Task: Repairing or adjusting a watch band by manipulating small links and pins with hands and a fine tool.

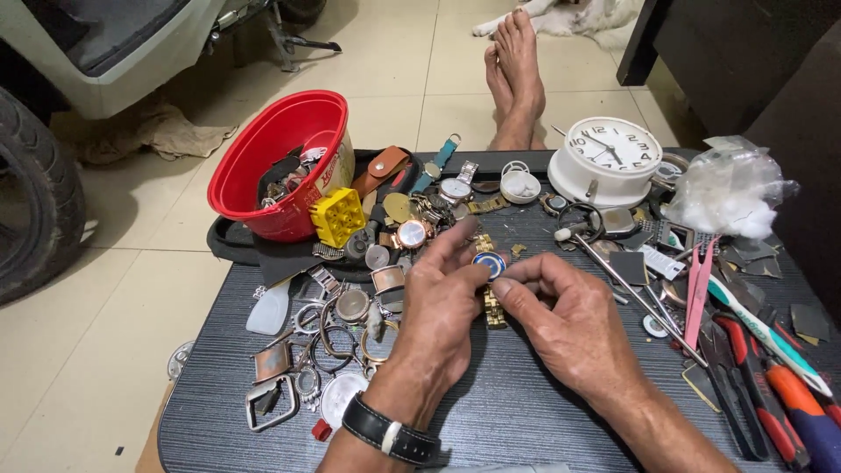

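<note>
My left hand [441, 302] and my right hand [565, 315] meet over the dark striped table [508, 412]. Between their fingertips sits a gold-coloured wristwatch [490, 267] with a blue dial. Its metal band hangs down between the hands. The left thumb and forefinger pinch the watch case from the left. The right thumb and forefinger press on it from the right. A black strap is on my left wrist [390, 431].
A red bucket [263, 149] of parts and a yellow block [338, 216] stand at back left. Loose watches, cases and rings [337, 328] lie left. A white clock [606, 158], a cotton bag [723, 188], tweezers [698, 285], pliers [745, 385] and a toothbrush lie right. My bare feet [517, 74] rest beyond the table.
</note>
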